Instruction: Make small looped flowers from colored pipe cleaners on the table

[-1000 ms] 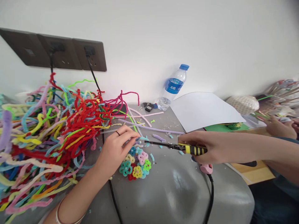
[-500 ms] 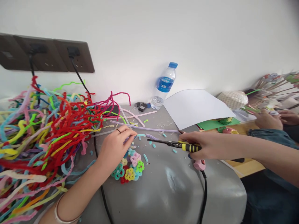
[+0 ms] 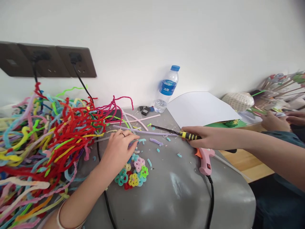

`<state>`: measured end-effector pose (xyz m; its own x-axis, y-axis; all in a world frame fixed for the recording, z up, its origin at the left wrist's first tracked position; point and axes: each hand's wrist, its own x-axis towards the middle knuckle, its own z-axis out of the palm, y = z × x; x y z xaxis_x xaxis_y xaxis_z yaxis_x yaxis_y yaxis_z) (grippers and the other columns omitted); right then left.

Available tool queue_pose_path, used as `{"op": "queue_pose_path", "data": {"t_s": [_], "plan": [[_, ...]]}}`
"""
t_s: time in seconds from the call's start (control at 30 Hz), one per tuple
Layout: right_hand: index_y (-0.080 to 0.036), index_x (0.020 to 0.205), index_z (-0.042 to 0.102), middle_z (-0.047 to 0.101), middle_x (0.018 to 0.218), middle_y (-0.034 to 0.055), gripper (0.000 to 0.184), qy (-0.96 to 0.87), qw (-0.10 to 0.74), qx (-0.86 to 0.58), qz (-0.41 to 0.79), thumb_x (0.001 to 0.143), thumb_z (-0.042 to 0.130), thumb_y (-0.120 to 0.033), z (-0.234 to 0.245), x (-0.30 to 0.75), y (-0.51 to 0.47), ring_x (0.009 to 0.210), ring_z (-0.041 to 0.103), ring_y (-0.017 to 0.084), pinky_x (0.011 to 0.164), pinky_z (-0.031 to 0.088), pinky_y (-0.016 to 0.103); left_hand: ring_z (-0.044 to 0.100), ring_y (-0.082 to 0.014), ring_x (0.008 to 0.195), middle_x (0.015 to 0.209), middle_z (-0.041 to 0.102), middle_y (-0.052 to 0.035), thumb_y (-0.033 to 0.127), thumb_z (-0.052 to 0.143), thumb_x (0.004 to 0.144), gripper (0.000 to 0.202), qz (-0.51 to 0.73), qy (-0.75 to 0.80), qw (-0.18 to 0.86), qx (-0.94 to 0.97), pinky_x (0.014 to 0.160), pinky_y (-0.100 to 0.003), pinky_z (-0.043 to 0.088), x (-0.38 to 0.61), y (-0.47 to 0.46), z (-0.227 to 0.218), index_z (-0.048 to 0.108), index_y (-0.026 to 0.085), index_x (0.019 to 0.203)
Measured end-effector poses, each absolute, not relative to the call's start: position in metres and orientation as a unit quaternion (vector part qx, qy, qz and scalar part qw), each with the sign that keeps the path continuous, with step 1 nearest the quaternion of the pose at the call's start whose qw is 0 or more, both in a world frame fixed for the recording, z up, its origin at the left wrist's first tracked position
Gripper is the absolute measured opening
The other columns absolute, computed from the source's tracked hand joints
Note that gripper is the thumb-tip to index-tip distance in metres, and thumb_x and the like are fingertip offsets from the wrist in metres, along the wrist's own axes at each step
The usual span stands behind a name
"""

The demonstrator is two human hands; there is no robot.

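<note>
My left hand point(image 3: 119, 145) is closed, thumb and fingertips drawn together just above a cluster of small looped flowers point(image 3: 133, 179) made of chenille stems. What it pinches, if anything, is hidden. My right hand point(image 3: 200, 137) grips long-nose pliers point(image 3: 170, 131) with yellow-and-black handles, their dark jaws pointing left over a lilac chenille stem point(image 3: 147, 131). Short light-blue and purple chenille cuttings point(image 3: 156, 142) are scattered between the hands. Below my right hand a pink glue gun point(image 3: 206, 161) lies on the grey surface point(image 3: 166, 190), with its cord running toward me.
A big tangle of coloured chenille stems point(image 3: 59, 136) fills the left side. Against the wall stand a water bottle point(image 3: 168, 87) and keys point(image 3: 144, 110). White paper point(image 3: 202, 109) lies at the back right. Another person's hands point(image 3: 276, 121) are at far right. A black cable point(image 3: 106, 197) crosses the front.
My right hand has raised the pliers and shifted them slightly away from me, uncovering more of the glue gun. My left hand stays nearly in place.
</note>
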<state>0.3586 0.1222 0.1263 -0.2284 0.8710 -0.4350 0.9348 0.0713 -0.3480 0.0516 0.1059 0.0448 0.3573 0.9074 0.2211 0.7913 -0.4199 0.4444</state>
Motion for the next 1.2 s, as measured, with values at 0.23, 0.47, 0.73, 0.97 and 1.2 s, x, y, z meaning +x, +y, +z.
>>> {"op": "queue_pose_path", "data": {"t_s": [0.23, 0.47, 0.73, 0.97, 1.2], "plan": [[-0.030, 0.127, 0.063, 0.076, 0.107, 0.0030, 0.051, 0.717, 0.049, 0.621, -0.311, 0.078, 0.058, -0.043, 0.130, 0.356, 0.102, 0.100, 0.070, 0.031, 0.075, 0.056, 0.033, 0.062, -0.0209, 0.088, 0.099, 0.074, -0.0040, 0.030, 0.061, 0.087, 0.016, 0.343, 0.520, 0.331, 0.709, 0.078, -0.033, 0.046, 0.071, 0.117, 0.069, 0.071, 0.020, 0.096], [-0.030, 0.106, 0.066, 0.070, 0.084, 0.0017, 0.031, 0.707, -0.039, 0.611, -0.355, 0.076, 0.062, -0.039, 0.124, 0.342, 0.083, 0.068, 0.067, 0.025, 0.054, 0.049, 0.031, 0.063, -0.0168, 0.073, 0.080, 0.074, -0.0042, 0.041, 0.065, 0.082, 0.025, 0.383, 0.467, 0.537, 0.589, 0.062, -0.025, 0.045, 0.081, 0.122, 0.071, 0.071, 0.017, 0.088], [-0.028, 0.106, 0.064, 0.070, 0.082, 0.0015, 0.030, 0.631, -0.057, 0.599, -0.491, 0.083, 0.063, -0.048, 0.119, 0.335, 0.078, 0.047, 0.056, 0.015, 0.042, 0.046, 0.027, 0.056, -0.0124, 0.066, 0.069, 0.063, 0.0012, 0.033, 0.064, 0.081, 0.016, 0.404, 0.460, 0.543, 0.575, 0.062, -0.022, 0.042, 0.077, 0.119, 0.074, 0.063, 0.018, 0.074], [-0.023, 0.086, 0.061, 0.063, 0.071, 0.0011, 0.050, 0.529, -0.120, 0.565, -0.622, 0.083, 0.053, -0.072, 0.112, 0.329, 0.078, 0.045, 0.050, 0.011, 0.033, 0.033, 0.020, 0.050, -0.0120, 0.062, 0.069, 0.058, 0.0018, 0.032, 0.064, 0.081, 0.014, 0.381, 0.474, 0.475, 0.636, 0.056, -0.023, 0.038, 0.053, 0.111, 0.069, 0.065, 0.018, 0.079], [-0.021, 0.089, 0.063, 0.055, 0.061, -0.0016, 0.046, 0.397, -0.230, 0.494, -0.738, 0.082, 0.058, -0.067, 0.093, 0.306, 0.073, 0.050, 0.047, 0.013, 0.052, 0.044, 0.026, 0.056, -0.0154, 0.065, 0.075, 0.069, -0.0027, 0.031, 0.061, 0.080, 0.016, 0.342, 0.479, 0.462, 0.664, 0.060, -0.026, 0.041, 0.051, 0.102, 0.065, 0.070, 0.017, 0.078]]}}
